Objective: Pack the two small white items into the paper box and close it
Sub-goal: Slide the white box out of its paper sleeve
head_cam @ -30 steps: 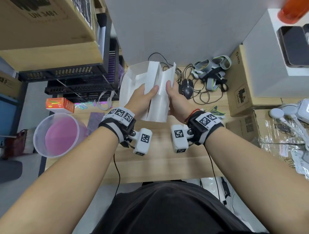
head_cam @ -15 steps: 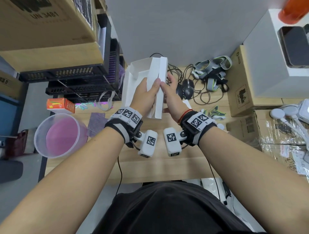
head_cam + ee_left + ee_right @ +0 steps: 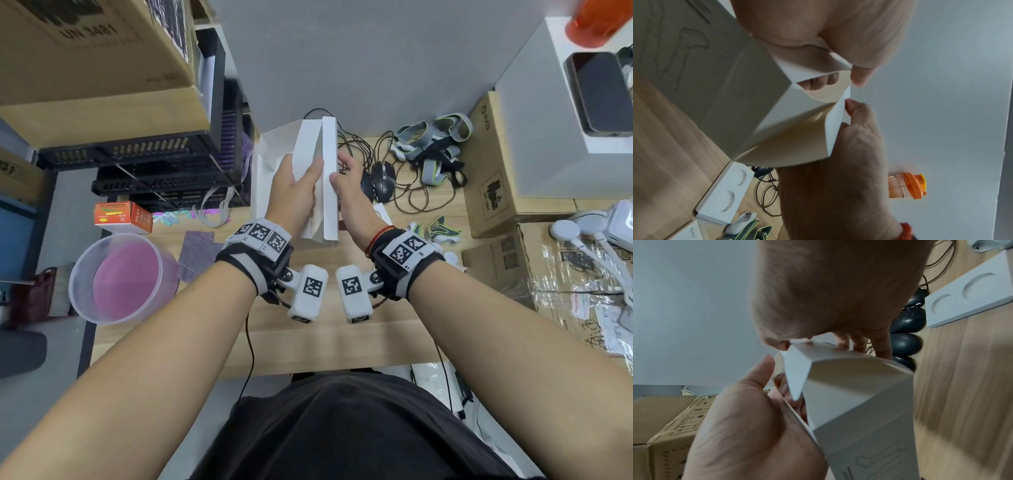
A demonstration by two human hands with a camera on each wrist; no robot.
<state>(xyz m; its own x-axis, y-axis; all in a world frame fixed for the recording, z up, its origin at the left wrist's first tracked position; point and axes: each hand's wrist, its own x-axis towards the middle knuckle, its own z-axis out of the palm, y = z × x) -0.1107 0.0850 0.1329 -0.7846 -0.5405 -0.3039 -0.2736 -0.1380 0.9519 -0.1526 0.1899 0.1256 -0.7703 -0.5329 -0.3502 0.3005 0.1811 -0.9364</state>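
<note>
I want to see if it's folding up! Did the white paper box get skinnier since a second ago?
Yes. The paper box, held between the left hand and right hand, has folded narrower; its right edge pulled left, away from the black mouse.

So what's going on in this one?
A person holds a white paper box above the desk with both hands. The left hand grips its side; the right hand pinches a flap. The box is not closed. A white insert with two empty round hollows lies on the desk.
</note>
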